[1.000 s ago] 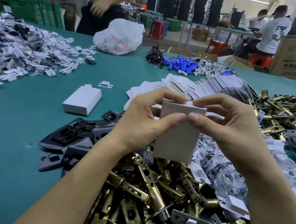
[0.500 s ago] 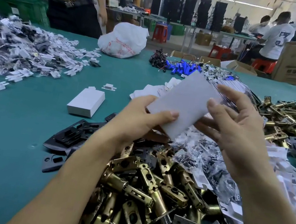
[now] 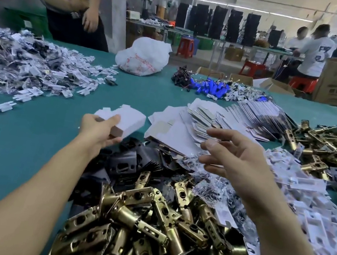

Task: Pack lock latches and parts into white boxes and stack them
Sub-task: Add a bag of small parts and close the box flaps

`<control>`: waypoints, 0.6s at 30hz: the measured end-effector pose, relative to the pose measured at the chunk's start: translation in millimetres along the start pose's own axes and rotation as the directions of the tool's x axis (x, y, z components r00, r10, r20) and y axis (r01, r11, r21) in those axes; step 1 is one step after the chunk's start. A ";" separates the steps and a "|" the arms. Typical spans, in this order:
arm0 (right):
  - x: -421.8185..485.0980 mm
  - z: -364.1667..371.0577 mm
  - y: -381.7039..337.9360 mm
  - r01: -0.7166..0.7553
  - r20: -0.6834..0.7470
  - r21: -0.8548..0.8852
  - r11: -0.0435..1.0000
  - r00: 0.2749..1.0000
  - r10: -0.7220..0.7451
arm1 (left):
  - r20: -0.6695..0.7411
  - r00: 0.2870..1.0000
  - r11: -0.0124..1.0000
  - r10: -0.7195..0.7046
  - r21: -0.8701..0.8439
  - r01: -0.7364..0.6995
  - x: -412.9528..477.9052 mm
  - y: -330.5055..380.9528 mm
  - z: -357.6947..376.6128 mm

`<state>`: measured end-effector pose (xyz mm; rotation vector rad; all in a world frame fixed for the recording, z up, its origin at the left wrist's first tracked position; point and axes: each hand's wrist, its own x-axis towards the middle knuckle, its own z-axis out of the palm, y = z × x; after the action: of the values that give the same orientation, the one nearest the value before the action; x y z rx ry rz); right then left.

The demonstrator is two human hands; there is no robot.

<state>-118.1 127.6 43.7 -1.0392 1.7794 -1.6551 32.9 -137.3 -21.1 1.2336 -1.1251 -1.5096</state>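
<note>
While a closed white box (image 3: 130,119) is gripped at its near end by the left hand (image 3: 96,131), low over the green table (image 3: 18,136), nothing is held by the right hand (image 3: 241,161), its fingers loosely spread. Whether another box lies beneath cannot be told. Heaped latches (image 3: 148,223) are judged mostly unpacked.

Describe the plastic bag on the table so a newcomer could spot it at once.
On the teal table, look to the far edge, between the heap of bagged parts on the left and the pile of blue parts. The white plastic bag sits there alone. Unlike the loose small parts around it, it is one soft, bulging lump with red print.
</note>
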 end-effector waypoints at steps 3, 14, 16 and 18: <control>-0.9 -0.6 0.6 0.001 0.009 0.003 1.000 1.000 -0.001 | -0.008 1.000 0.999 -0.017 -0.041 0.017 -2.9 -9.5 13.6; 1.7 -7.3 4.9 -0.005 0.018 -0.038 0.999 1.000 0.006 | -0.138 0.937 0.707 0.321 0.694 -0.140 -15.4 -17.5 6.6; 3.1 -7.7 9.6 -0.030 0.009 -0.124 0.992 0.999 0.032 | -0.046 0.924 0.619 0.378 0.756 -0.216 -21.2 -12.7 14.0; 4.0 -8.4 15.3 -0.063 0.023 -0.251 0.966 0.997 0.071 | 0.090 0.911 0.519 0.402 0.798 -0.307 -27.9 -6.3 27.1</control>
<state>-130.0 129.2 30.4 -1.0916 2.0176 -1.3913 9.5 -105.6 -18.6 1.4927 -1.9642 -0.5601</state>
